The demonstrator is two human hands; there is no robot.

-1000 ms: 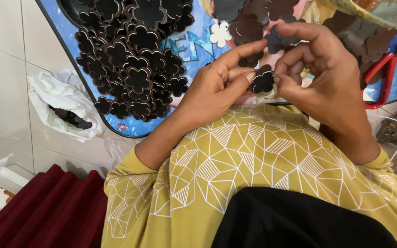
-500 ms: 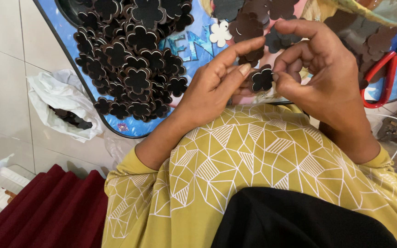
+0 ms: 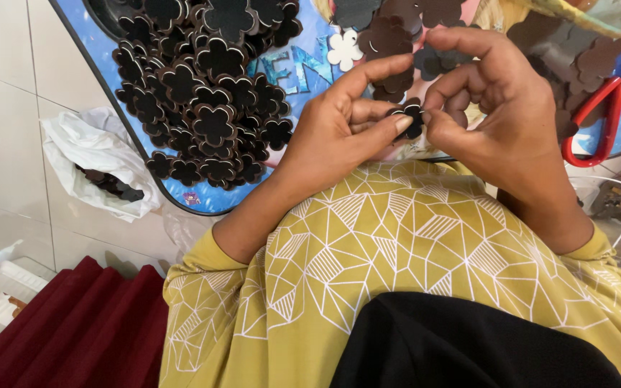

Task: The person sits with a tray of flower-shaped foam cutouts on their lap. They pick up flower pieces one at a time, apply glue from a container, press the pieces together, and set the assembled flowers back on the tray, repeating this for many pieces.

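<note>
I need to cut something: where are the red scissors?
Head view, far right: red scissors lie just beyond the right hand, beside brown flower cutouts.

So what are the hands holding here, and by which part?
A small dark flower-shaped cutout, pinched at its edges between the left hand thumb and fingers and the right hand fingertips.

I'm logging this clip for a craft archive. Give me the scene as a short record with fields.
left hand: pinches small dark flower piece by thumb and fingers
right hand: grips the same piece from the other side
pile of dark flower cutouts: heaped on blue tray, left of the hands
red scissors: right of the hands
white plastic bag: on the tiled floor, left
</note>
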